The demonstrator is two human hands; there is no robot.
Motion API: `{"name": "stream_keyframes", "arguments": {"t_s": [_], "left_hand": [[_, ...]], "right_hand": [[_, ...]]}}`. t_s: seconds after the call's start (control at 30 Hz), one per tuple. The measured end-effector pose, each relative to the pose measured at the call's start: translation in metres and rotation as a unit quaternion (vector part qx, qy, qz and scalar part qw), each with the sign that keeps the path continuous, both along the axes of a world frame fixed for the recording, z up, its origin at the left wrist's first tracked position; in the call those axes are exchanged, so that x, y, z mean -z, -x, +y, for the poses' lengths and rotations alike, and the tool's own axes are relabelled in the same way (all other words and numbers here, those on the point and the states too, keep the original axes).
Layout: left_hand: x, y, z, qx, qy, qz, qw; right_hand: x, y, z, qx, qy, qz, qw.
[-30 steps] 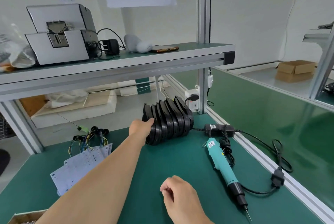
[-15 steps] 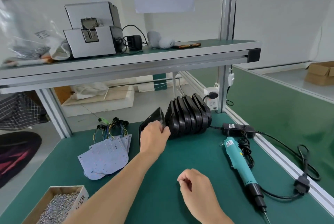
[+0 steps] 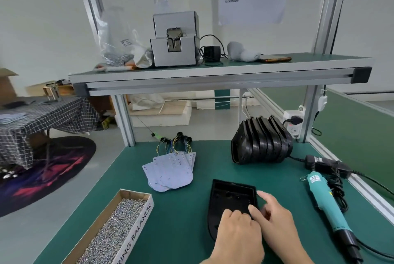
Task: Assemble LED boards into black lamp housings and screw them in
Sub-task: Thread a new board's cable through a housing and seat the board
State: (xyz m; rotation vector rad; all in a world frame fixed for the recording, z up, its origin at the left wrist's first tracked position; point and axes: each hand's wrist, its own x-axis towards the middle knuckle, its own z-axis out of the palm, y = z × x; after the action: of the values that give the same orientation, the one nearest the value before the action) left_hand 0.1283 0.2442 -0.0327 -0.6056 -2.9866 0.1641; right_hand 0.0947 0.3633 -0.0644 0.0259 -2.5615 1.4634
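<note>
- Right now a black lamp housing [image 3: 231, 197] lies flat on the green table [image 3: 177, 216], low and just right of centre in the frame, hollow side up.
- It is matt black, a shallow tray with a raised rim, square at the far end and rounded at the near end.
- Over its near end sits the left hand [image 3: 237, 236], fingers curled down onto it.
- Beside that, the right hand [image 3: 277, 227] pinches the right wall between thumb and outstretched forefinger.
- More housings [image 3: 262, 144] stand stacked on edge at upper right.
- White LED boards [image 3: 170, 173] fan out left of centre, with a box of screws [image 3: 115, 227] at lower left.
- A teal screwdriver [image 3: 326, 204] lies at far right.
</note>
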Motion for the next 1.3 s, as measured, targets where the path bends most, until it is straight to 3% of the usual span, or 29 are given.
{"name": "stream_keyframes", "arguments": {"t_s": [0.07,0.13,0.2,0.27,0.37,0.43,0.5,0.67,1.0,1.3], "left_hand": [[-0.002,0.0,-0.003,0.022,-0.042,-0.073,0.996],[-0.01,0.002,-0.017,0.011,-0.194,-0.062,0.979],[-0.022,0.023,-0.044,-0.094,-0.371,0.002,0.924],[-0.028,0.063,-0.085,-0.227,-0.458,0.026,0.859],[-0.026,0.125,-0.144,-0.41,-0.369,-0.011,0.834],[-0.018,0.152,-0.163,-0.477,-0.32,-0.045,0.817],[-0.009,0.169,-0.168,-0.495,-0.289,-0.059,0.817],[0.006,0.186,-0.156,-0.481,-0.171,-0.056,0.858],[-0.008,0.179,-0.175,-0.495,-0.276,-0.107,0.817],[-0.023,0.142,-0.17,-0.449,-0.387,-0.043,0.804]], "right_hand": [[-0.002,-0.001,-0.001,-0.005,-0.03,-0.019,0.999],[-0.004,-0.002,0.0,-0.009,-0.018,-0.031,0.999],[-0.004,-0.002,0.0,-0.006,-0.006,-0.031,0.999],[-0.003,-0.002,-0.002,-0.001,-0.003,-0.036,0.999],[-0.002,0.0,-0.004,0.007,0.005,-0.038,0.999],[-0.001,0.003,-0.004,0.01,0.008,-0.039,0.999],[0.001,0.005,-0.004,0.01,0.008,-0.046,0.999],[0.003,0.006,-0.003,0.006,0.003,-0.047,0.999],[0.001,0.002,-0.002,0.0,0.008,-0.043,0.999],[0.002,0.001,0.0,-0.024,0.001,-0.027,0.999]]}}
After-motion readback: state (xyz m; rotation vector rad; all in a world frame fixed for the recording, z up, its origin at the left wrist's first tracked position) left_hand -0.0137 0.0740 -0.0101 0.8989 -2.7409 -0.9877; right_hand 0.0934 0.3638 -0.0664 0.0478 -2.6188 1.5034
